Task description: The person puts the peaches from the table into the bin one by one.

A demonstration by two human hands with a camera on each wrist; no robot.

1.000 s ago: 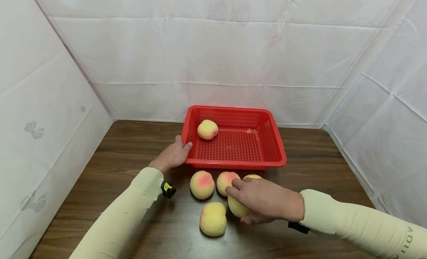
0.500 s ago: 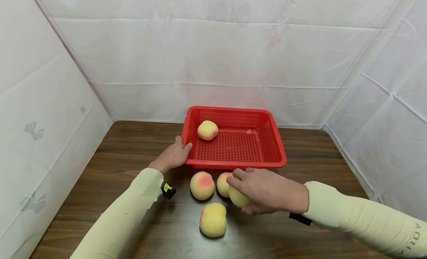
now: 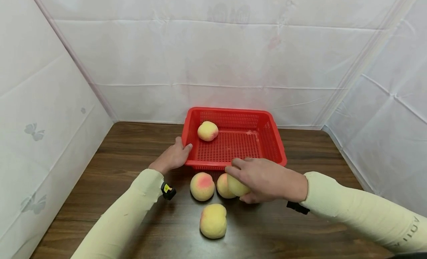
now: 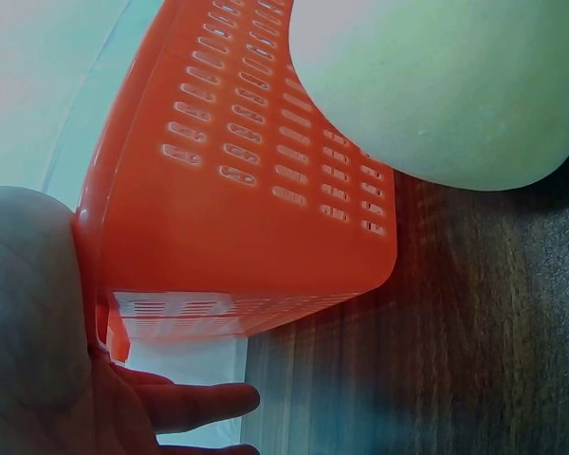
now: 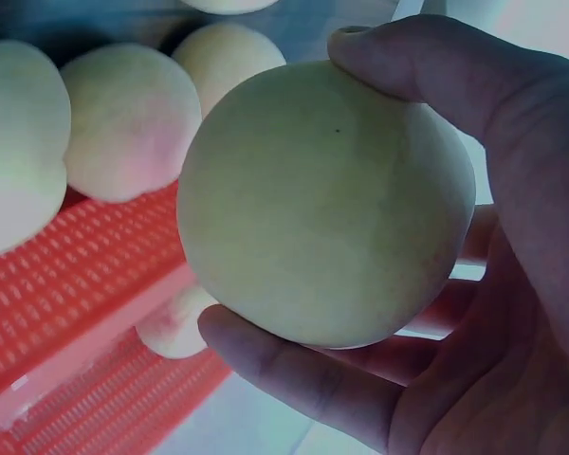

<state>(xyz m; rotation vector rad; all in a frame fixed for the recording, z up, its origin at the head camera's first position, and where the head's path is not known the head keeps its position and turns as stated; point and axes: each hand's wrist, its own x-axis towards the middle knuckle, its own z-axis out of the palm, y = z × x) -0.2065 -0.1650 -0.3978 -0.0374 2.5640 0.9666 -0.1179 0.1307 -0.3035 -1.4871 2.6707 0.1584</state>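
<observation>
In the head view my right hand (image 3: 265, 179) holds a yellow peach (image 3: 237, 186) just in front of the red plastic basket (image 3: 233, 164). The right wrist view shows thumb and fingers around this peach (image 5: 322, 204). My left hand (image 3: 172, 155) grips the basket's left rim near its front corner; in the left wrist view the thumb lies over the rim, with fingers outside the wall. Inside the basket, at the back left, lies one peach (image 3: 208, 131). On the table, a pink-topped peach (image 3: 202, 186) and a partly covered peach (image 3: 223, 186) stand before the basket.
Closer to the front lies another yellow peach (image 3: 213, 221). The dark wooden table (image 3: 133, 140) is bounded by white sheeting (image 3: 213, 66) at the back and both sides. The right wrist view also shows several peaches (image 5: 128, 123) beside the basket.
My right hand has lifted the peach and moved it forward, toward the basket's front rim. It now covers the peach behind it. The left hand and basket have stayed put.
</observation>
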